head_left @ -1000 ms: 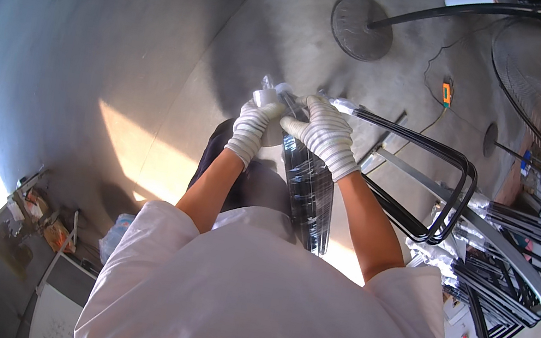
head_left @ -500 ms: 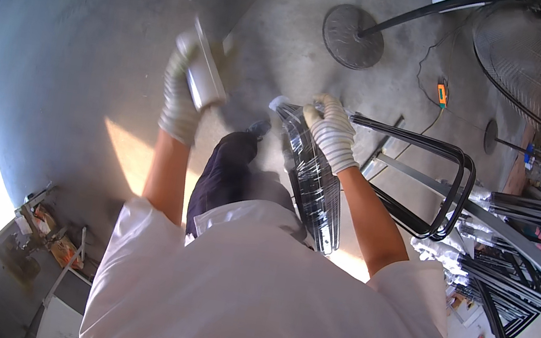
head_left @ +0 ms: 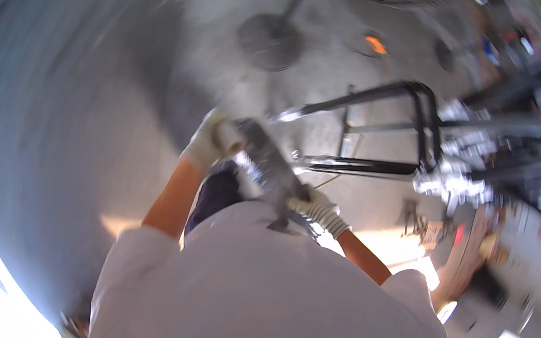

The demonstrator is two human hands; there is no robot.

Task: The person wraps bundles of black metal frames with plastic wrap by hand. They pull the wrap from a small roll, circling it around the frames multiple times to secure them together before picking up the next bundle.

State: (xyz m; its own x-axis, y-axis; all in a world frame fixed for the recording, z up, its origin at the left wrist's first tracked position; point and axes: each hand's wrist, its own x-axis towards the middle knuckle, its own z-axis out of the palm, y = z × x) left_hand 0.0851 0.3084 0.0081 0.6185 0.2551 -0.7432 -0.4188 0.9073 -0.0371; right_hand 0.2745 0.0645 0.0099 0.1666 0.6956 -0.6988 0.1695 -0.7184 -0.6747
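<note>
My left hand, in a pale knit glove, is closed round a whitish roll of film with a tube-like end. The roll is against the upper left part of a dark flat piece wrapped in clear film, which slants down toward my body. At this piece's lower right edge, my right hand, in a striped glove, is closed on it; motion blur softens the fingers. Bent black metal tubes extend rightward from beside the wrapped piece, with film at their ends.
A stack of black bent frames with film-wrapped parts stands at the right. Beyond my hands, a round dark stand base rests on the concrete floor, with an orange device on a cable to its right. A grey bar runs behind the tubes.
My left hand has brought the roll down and right to the wrapped piece. The right hand has slid from its top end to its lower edge. The view has turned.
</note>
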